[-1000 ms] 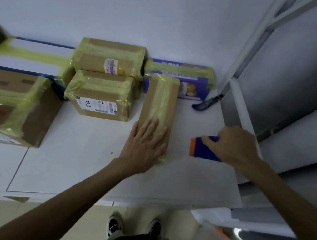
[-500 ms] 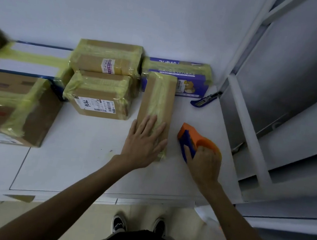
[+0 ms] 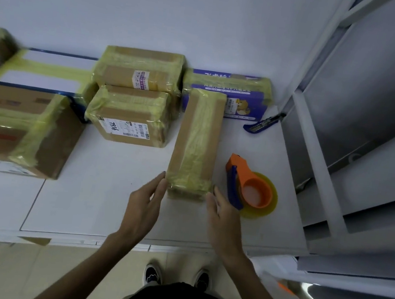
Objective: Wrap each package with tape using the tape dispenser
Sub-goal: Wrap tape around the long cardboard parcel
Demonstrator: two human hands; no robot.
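A long narrow cardboard package (image 3: 197,141) banded with yellowish tape lies lengthwise on the white table (image 3: 99,201). My left hand (image 3: 144,207) is at its near left corner with straight fingers, fingertips touching the box edge. At the near right corner, my right hand (image 3: 222,218) has its fingers extended beside the box. Neither hand holds anything. The orange and blue tape dispenser (image 3: 249,187), loaded with a yellow tape roll, lies on the table just right of the package, free of both hands.
Several taped packages stand behind and to the left: two stacked cardboard boxes (image 3: 130,115), a purple box (image 3: 234,94), a big box (image 3: 15,130). A blue utility knife (image 3: 261,125) lies by the wall. Grey metal shelving (image 3: 343,143) borders the right.
My right hand set the tape dispenser down on the table and let go. My left hand slid off the package top; both hands now flank its near end.
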